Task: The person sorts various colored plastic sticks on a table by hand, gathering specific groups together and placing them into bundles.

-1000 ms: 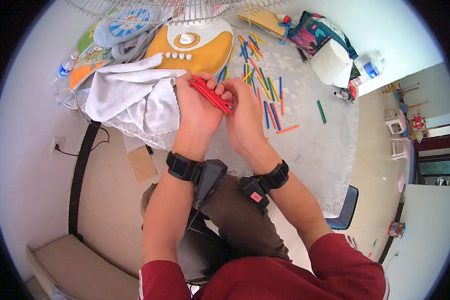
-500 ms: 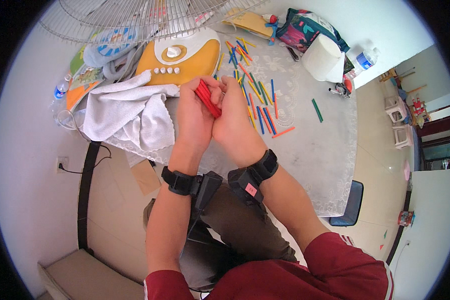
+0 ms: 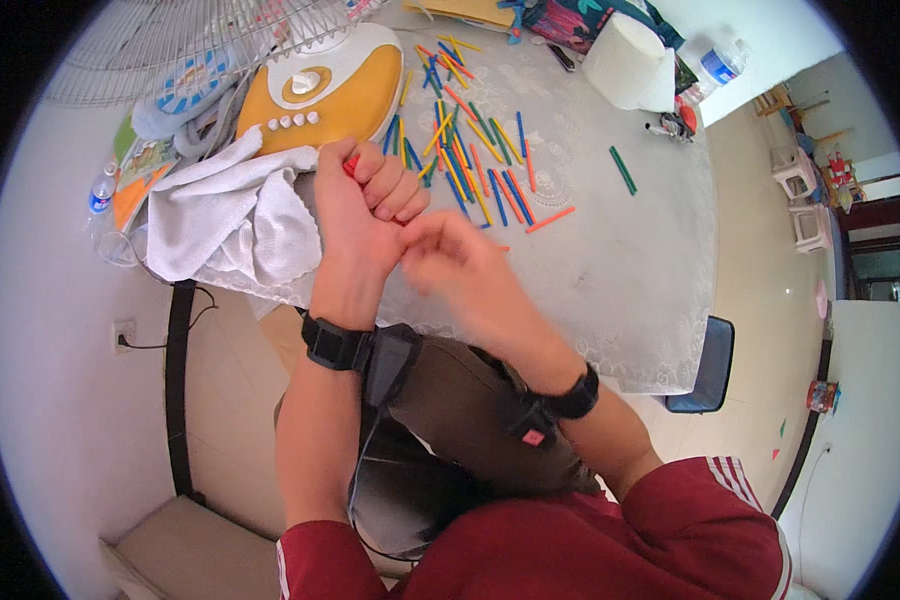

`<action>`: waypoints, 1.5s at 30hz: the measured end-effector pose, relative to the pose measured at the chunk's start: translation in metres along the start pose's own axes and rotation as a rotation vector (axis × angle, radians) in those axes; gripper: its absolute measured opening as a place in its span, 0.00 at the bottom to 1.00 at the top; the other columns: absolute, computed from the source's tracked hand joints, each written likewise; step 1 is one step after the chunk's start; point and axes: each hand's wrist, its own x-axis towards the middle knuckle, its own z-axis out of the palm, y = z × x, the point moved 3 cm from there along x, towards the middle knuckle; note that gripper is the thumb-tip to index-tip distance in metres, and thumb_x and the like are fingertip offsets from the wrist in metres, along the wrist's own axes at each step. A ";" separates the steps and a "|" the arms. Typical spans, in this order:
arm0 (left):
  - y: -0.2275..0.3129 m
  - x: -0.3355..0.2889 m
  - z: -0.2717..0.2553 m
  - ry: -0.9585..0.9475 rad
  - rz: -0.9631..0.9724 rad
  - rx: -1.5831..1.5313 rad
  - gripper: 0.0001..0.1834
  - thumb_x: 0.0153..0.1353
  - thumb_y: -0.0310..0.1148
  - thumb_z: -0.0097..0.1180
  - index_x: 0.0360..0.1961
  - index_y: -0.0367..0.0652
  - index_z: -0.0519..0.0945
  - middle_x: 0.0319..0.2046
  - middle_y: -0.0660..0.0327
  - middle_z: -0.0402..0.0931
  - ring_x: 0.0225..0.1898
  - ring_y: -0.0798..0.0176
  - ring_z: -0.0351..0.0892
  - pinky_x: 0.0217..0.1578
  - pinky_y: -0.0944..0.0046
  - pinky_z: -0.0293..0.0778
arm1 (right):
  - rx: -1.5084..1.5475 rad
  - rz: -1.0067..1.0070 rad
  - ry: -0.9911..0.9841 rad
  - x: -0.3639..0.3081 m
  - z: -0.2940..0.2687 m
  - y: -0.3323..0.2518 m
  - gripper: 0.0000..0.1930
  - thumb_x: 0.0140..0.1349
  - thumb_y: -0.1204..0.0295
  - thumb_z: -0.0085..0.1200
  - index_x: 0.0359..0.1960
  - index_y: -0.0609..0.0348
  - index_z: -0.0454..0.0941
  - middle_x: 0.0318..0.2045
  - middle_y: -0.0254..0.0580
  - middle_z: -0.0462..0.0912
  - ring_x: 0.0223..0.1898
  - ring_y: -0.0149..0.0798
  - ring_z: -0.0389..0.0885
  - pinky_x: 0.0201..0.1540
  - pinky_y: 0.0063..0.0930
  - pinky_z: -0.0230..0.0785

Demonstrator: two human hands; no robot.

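Some red sticks [image 3: 352, 166] show in the clenched left hand [image 3: 362, 200].

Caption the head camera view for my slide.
Left hand closed around red sticks, right hand beside it, colourful sticks scattered on the table.

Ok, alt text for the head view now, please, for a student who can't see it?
Left hand closed around red sticks, mostly hidden, with the blurred right hand beside it, above a lace-patterned tablecloth. Blue, green, yellow and orange sticks lie scattered beyond, with an electric fan and crumpled white towel to the left.
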 end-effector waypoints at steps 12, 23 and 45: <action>-0.083 -0.011 -0.003 0.147 -0.143 0.033 0.28 0.71 0.56 0.35 0.20 0.49 0.63 0.33 0.60 0.76 0.41 0.60 0.73 0.45 0.58 0.70 | -1.060 -0.350 0.267 -0.030 -0.035 -0.018 0.24 0.62 0.57 0.55 0.52 0.62 0.66 0.43 0.60 0.72 0.42 0.61 0.75 0.42 0.48 0.70; -0.092 -0.020 0.010 0.020 -0.195 0.193 0.29 0.72 0.56 0.33 0.20 0.46 0.63 0.35 0.58 0.74 0.41 0.61 0.72 0.49 0.62 0.70 | -1.156 -0.332 0.126 -0.029 -0.042 -0.022 0.18 0.69 0.62 0.45 0.45 0.68 0.65 0.34 0.63 0.77 0.37 0.64 0.77 0.37 0.54 0.69; -0.058 -0.040 -0.013 0.153 -0.196 0.370 0.20 0.69 0.53 0.40 0.37 0.47 0.72 0.29 0.64 0.73 0.32 0.65 0.72 0.38 0.62 0.69 | -1.610 -0.248 0.371 -0.003 -0.206 -0.104 0.15 0.70 0.63 0.40 0.36 0.65 0.67 0.30 0.63 0.75 0.35 0.65 0.75 0.36 0.53 0.65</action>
